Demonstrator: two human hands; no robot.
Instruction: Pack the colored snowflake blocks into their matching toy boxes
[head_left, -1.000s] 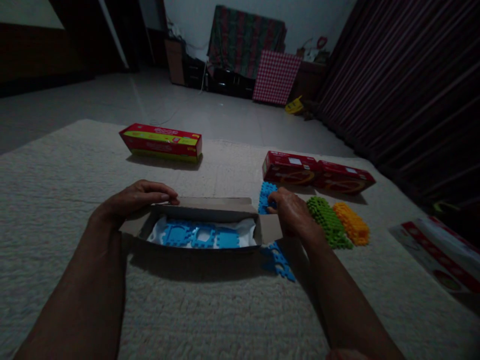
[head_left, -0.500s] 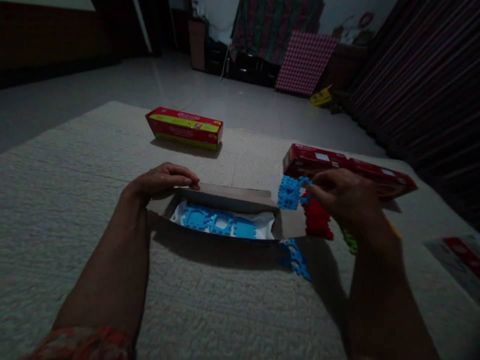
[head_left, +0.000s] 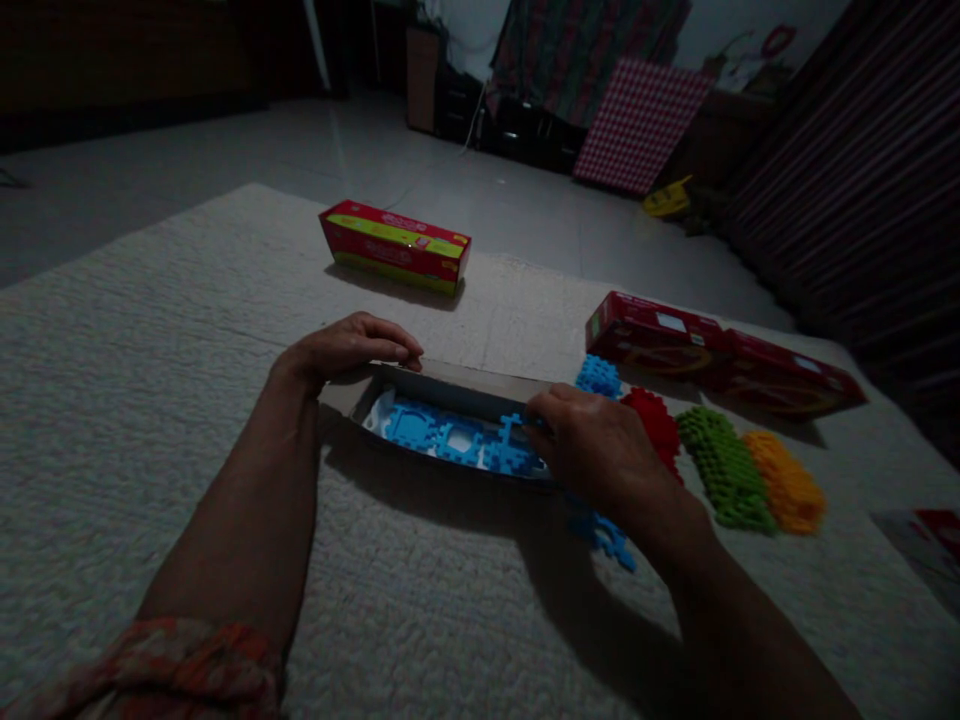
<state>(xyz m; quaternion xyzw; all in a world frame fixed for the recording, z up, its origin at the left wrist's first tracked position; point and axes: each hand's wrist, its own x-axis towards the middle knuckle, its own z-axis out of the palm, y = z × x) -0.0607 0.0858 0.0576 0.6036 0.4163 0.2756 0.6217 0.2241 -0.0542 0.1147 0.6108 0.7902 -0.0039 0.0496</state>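
Observation:
An open cardboard box [head_left: 469, 397] lies lengthwise in front of me on the quilted mat, with blue interlocking plastic pieces [head_left: 410, 427] on white wrapping inside it. My left hand [head_left: 351, 345] is closed on the box's far left edge, fingers bent over the flap. At the box's right end, my right hand [head_left: 581, 430] pinches a blue interlocking piece [head_left: 511, 446] just above the pieces inside. My right hand hides part of that end. Beyond it sits a blue stack [head_left: 598, 375], and nearer me lies a loose blue piece [head_left: 613, 542].
Red [head_left: 654, 425], green [head_left: 726, 468] and orange [head_left: 785, 482] piles of pieces lie to the right. Behind them stand two dark red boxes [head_left: 652, 335]. A red and yellow box [head_left: 394, 250] is at the far left of the mat [head_left: 187, 290]. Printed paper lies at the right edge.
My right hand has moved left from above the blue stack to the box's right end, now with a blue piece pinched over the box. My left hand stays on the box edge. The view has shifted slightly.

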